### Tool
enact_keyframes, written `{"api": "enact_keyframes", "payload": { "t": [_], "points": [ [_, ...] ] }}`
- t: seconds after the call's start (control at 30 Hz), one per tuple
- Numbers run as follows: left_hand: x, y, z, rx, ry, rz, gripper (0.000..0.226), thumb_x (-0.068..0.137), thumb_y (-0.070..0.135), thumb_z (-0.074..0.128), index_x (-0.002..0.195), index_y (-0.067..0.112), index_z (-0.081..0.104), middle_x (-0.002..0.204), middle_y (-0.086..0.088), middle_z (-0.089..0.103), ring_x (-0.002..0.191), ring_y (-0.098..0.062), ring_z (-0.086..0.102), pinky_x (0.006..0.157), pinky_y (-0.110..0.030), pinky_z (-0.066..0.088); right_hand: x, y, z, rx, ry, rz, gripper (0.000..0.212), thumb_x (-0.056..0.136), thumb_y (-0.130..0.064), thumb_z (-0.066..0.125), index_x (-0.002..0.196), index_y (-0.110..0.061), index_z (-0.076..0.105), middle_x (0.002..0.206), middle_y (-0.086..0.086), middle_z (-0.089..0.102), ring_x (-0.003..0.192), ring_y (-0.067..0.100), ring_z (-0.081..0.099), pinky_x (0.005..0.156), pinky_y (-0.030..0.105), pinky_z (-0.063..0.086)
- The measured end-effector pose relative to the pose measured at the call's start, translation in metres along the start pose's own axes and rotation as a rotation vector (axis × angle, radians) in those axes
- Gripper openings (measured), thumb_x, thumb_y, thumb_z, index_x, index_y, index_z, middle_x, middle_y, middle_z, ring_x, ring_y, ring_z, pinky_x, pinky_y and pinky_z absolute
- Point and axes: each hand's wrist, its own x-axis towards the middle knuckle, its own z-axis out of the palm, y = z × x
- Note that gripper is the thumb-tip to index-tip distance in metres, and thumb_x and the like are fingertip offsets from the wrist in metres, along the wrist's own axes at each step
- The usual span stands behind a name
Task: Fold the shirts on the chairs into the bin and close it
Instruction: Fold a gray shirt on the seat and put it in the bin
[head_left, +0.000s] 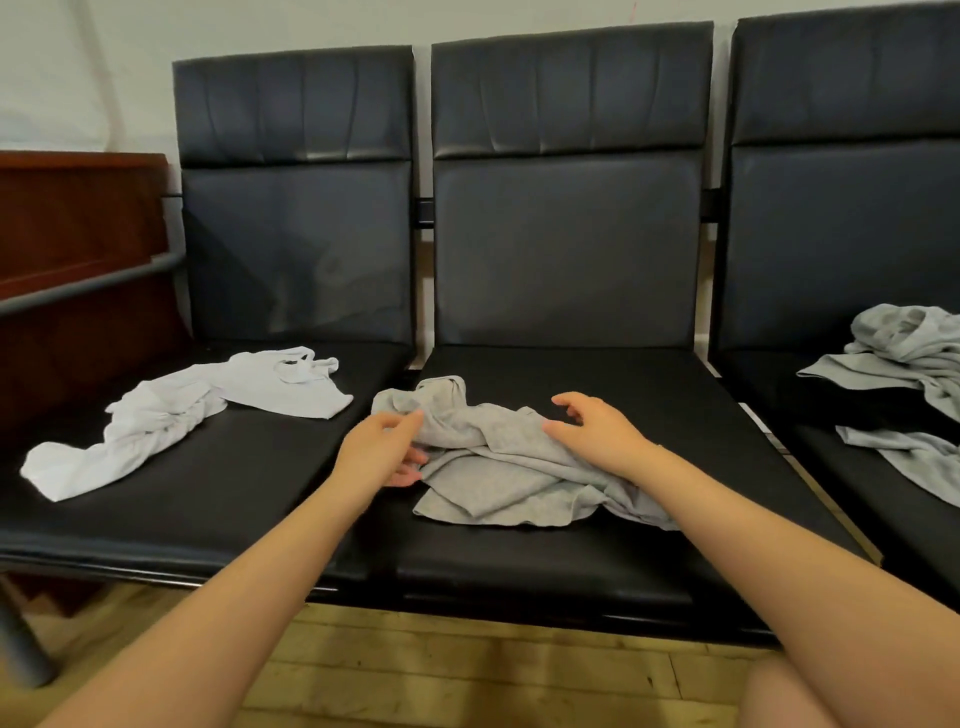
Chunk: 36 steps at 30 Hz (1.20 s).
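Observation:
A crumpled grey shirt (498, 462) lies on the seat of the middle black chair (597, 551). My left hand (382, 449) is at the shirt's left edge, thumb on top of the cloth and fingertips under its edge. My right hand (597, 428) hovers over the shirt's right part, fingers relaxed and spread, thumb touching the cloth. A white shirt (171, 415) lies stretched out on the left chair seat. Another light grey shirt (904, 364) is bunched on the right chair. No bin is in view.
Three black padded chairs stand in a row against a pale wall. A dark red wooden panel (78, 234) and a grey metal armrest (88, 283) are at the left. Wooden floor (467, 670) lies below the seats.

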Motion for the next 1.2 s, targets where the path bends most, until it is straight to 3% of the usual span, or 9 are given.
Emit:
{"api": "enact_keyframes", "payload": {
  "t": [0.1,0.17,0.23,0.43,0.57,0.73,0.93,1.07,1.2],
  "points": [
    [0.015,-0.005,0.013,-0.124,-0.027,0.031,0.059,0.082,0.054,0.063,0.128,0.021,0.049,0.119,-0.007,0.06,0.095,-0.022,0.067,0.079,-0.034,0.058,0.008,-0.005,0.009,-0.013,-0.07,0.048,0.061,0.091,-0.038,0.06,0.146,-0.021,0.039,0.139,0.008,0.049,0.125,0.025,0.049,0.099,0.032,0.042],
    [0.025,-0.006,0.021,-0.143,-0.057,0.055,0.096,0.061,0.073,0.066,0.143,0.032,0.035,0.131,-0.003,0.053,0.108,-0.023,0.062,0.094,-0.041,0.052,0.009,-0.009,0.011,0.064,-0.071,0.027,0.04,0.091,-0.027,0.061,0.13,-0.02,0.058,0.123,0.004,0.061,0.109,0.024,0.06,0.09,0.035,0.051],
    [0.036,-0.006,0.029,-0.187,-0.078,0.08,0.106,0.054,0.078,0.07,0.143,0.034,0.034,0.135,-0.002,0.052,0.116,-0.021,0.058,0.098,-0.044,0.049,0.002,-0.017,0.015,0.133,-0.095,-0.039,0.018,0.091,-0.021,0.06,0.105,-0.023,0.07,0.109,0.003,0.068,0.099,0.025,0.064,0.084,0.038,0.054],
    [0.042,0.008,0.049,-0.11,0.011,0.132,0.054,0.088,0.027,0.064,0.139,0.022,0.046,0.132,-0.001,0.055,0.12,-0.02,0.053,0.105,-0.043,0.043,-0.012,-0.032,-0.003,0.21,-0.309,-0.067,0.019,0.094,-0.036,0.057,0.106,-0.03,0.07,0.117,-0.009,0.064,0.108,0.009,0.059,0.096,0.03,0.048],
    [0.038,0.028,0.048,-0.357,0.004,0.014,0.033,0.098,0.015,0.05,0.131,0.012,0.055,0.127,-0.006,0.058,0.116,-0.023,0.056,0.103,-0.04,0.045,0.004,-0.013,-0.009,0.28,-0.144,0.077,0.029,0.097,-0.034,0.054,0.122,-0.021,0.061,0.109,-0.002,0.062,0.098,0.012,0.06,0.089,0.031,0.051],
    [0.033,0.037,0.021,-0.678,0.03,-0.138,0.025,0.098,0.011,0.048,0.119,0.013,0.061,0.107,-0.006,0.063,0.098,-0.021,0.06,0.096,-0.037,0.049,0.022,0.001,0.017,-0.081,-0.102,-0.017,0.049,0.092,-0.047,0.057,0.134,-0.022,0.053,0.113,0.0,0.054,0.103,0.017,0.056,0.092,0.033,0.047],
    [0.046,-0.004,-0.019,-0.061,0.246,0.016,0.033,0.097,0.019,0.038,0.12,0.018,0.063,0.129,-0.005,0.057,0.114,-0.024,0.052,0.101,-0.046,0.046,0.025,-0.01,0.04,-0.065,-0.074,-0.144,0.01,0.086,-0.046,0.063,0.089,-0.037,0.068,0.09,-0.009,0.06,0.093,0.013,0.056,0.087,0.039,0.048],
    [0.047,-0.029,-0.035,0.382,0.286,0.122,0.034,0.095,0.019,0.043,0.123,0.019,0.061,0.128,-0.011,0.057,0.113,-0.029,0.054,0.094,-0.039,0.045,0.031,-0.015,0.041,0.178,-0.03,-0.082,0.019,0.094,-0.038,0.056,0.1,-0.025,0.07,0.1,-0.005,0.068,0.095,0.012,0.061,0.089,0.035,0.051],
    [0.042,-0.016,-0.029,0.46,0.388,0.416,0.028,0.095,0.027,0.048,0.116,0.02,0.066,0.115,-0.006,0.063,0.109,-0.023,0.056,0.086,-0.03,0.042,0.043,-0.018,0.046,0.219,0.054,-0.052,0.023,0.097,-0.032,0.052,0.105,-0.018,0.068,0.104,0.001,0.067,0.1,0.018,0.061,0.088,0.034,0.048]
  ]
}}
